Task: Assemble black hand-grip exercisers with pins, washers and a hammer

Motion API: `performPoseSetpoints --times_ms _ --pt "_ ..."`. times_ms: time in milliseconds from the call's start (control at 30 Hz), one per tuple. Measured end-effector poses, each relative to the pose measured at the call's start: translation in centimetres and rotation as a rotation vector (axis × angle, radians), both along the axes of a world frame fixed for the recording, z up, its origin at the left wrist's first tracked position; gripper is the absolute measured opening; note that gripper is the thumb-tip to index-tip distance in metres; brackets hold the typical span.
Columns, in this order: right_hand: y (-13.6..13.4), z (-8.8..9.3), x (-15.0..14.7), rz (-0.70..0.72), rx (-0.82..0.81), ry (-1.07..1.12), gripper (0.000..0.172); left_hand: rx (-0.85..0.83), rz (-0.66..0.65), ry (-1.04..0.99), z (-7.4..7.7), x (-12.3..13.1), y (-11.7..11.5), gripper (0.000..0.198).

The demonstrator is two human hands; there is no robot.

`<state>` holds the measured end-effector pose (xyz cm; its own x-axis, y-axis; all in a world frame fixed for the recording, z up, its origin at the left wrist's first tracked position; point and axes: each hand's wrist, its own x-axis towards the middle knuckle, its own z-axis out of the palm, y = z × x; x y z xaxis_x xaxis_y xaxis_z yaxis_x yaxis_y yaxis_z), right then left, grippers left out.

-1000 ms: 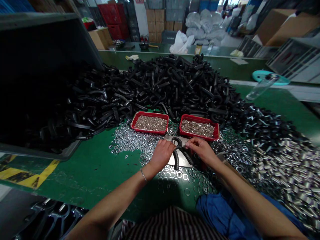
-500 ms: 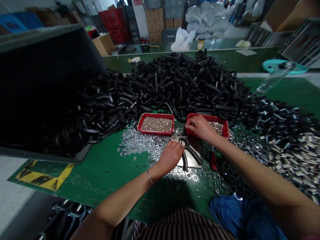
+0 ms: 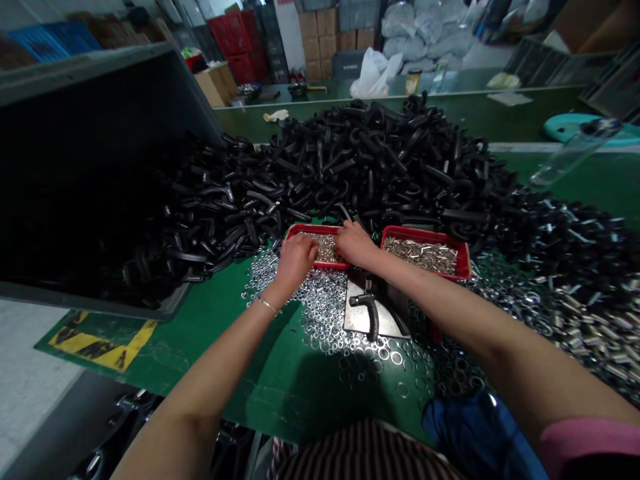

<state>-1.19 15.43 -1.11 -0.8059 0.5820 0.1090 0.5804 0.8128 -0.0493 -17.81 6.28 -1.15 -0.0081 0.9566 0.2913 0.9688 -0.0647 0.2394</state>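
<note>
Both my hands are at the left red tray (image 3: 330, 265), which is filled with small metal pieces. My left hand (image 3: 299, 257) reaches over its left end, fingers curled down and pressed together. Over the right end is my right hand (image 3: 356, 244), its fingers bent inward among the pieces. Whatever either hand's fingertips hold is too small to see. A curved black handle (image 3: 373, 317) lies on a metal plate (image 3: 355, 320) below my hands, beside a second dark part and a small spring (image 3: 369, 284). Another red tray (image 3: 463, 263), holding small metal pins (image 3: 425, 253), stands to the right.
A large heap of black handles (image 3: 370, 153) spreads behind the trays, spilling from a grey crate (image 3: 175, 300) at left. Loose washers and rings (image 3: 325, 313) surround the plate. Metal sleeves (image 3: 595, 320) are piled at right, near a blue cloth (image 3: 480, 433).
My right hand has moved left from the pin tray to the left tray. My left hand has left the handle on the plate and moved up and left to the same tray.
</note>
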Motion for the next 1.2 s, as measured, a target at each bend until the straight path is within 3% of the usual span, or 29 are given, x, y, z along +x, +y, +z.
performPoseSetpoints --times_ms 100,200,367,633,733,833,933,1000,1100,1200 --pt "-0.4 -0.4 0.3 0.002 0.015 0.006 0.027 -0.164 0.056 0.197 0.1 -1.7 2.9 0.017" --pt "-0.5 -0.7 0.2 -0.009 0.018 0.012 0.030 -0.206 0.064 0.258 -0.2 -1.2 3.6 0.020" --pt "-0.3 -0.7 0.2 0.013 -0.007 0.036 0.024 -0.089 0.077 0.260 -0.6 -0.1 2.4 0.030" --pt "-0.7 -0.2 0.3 -0.064 -0.079 0.197 0.016 0.030 0.150 -0.021 -1.2 -0.6 1.3 0.014" --pt "-1.3 0.7 2.2 -0.121 -0.122 0.304 0.017 0.127 0.149 -0.112 -1.2 -0.6 -0.3 0.010" --pt "-3.4 1.2 6.4 -0.181 -0.246 0.473 0.015 0.185 0.095 -0.219 -1.3 -0.1 -2.9 0.006" --pt "-6.9 0.9 11.5 -0.240 -0.670 0.757 0.015 0.149 -0.008 -0.366 -1.5 1.7 -5.7 0.006" --pt "-9.2 0.1 14.1 -0.303 -0.821 0.787 0.016 0.074 -0.078 -0.463 -1.7 3.7 -7.1 0.006" --pt "-11.5 -1.1 15.6 -0.346 -0.789 0.718 0.011 -0.042 -0.166 -0.554 -2.0 7.1 -8.0 0.005" --pt "-11.5 -2.2 15.1 -0.311 -0.663 0.644 0.007 -0.121 -0.233 -0.495 -2.3 9.9 -8.0 0.004"
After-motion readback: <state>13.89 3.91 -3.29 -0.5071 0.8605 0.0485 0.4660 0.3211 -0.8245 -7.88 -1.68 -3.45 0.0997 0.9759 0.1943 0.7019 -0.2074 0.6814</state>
